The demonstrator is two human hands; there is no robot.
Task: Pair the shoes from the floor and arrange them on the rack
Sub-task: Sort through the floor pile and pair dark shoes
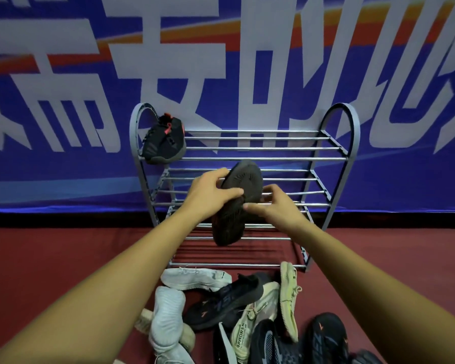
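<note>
A blue banner (63, 88) with huge white characters, cropped past reading, backs a grey metal shoe rack (336, 151) on red floor (50, 258). One black sneaker with red accents (164, 140) sits on the top tier's left end; its likely mate, a dark sneaker (237, 200), is held sole-up before the middle tiers, probably being turned for placing beside it. The left hand (208, 193) and right hand (273, 206) each have a grip clamped on it. Unpaired shoes (221, 306) lie heaped below; one cream shoe (250, 321) seems to read "APPOREN"
</note>
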